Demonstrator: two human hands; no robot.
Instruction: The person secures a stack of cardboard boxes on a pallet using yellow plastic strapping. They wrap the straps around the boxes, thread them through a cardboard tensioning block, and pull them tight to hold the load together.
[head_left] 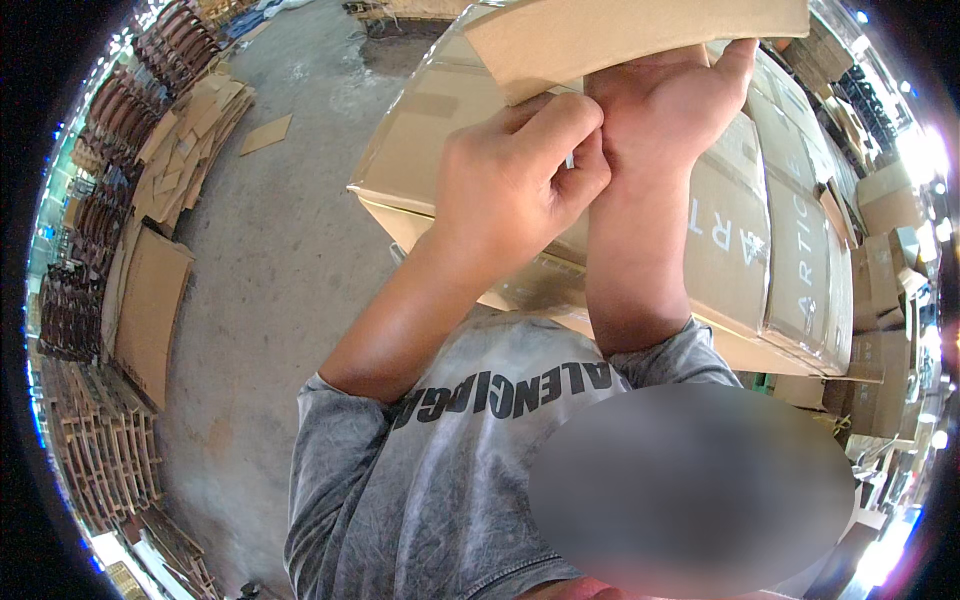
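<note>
A large brown cardboard box [430, 140] stands in front of me, with more boxes of the same kind [790, 250] stacked to its right. My right hand [670, 100] reaches up and grips the raised cardboard flap [640, 30] at the top, fingers curled over its lower edge. My left hand [520, 175] is closed just below the flap and presses against my right wrist. Its thumb and fingertips pinch a small pale piece [570, 158]; what it is I cannot tell. Both forearms rise from my grey shirt.
Bare concrete floor [280, 250] lies to the left. Flat cardboard sheets [150, 310] and loose cardboard pieces [195, 140] lean along its left side, with stacked wooden pallets [100, 450] and dark stacked frames [175, 45] beyond. More cartons [885, 260] crowd the right edge.
</note>
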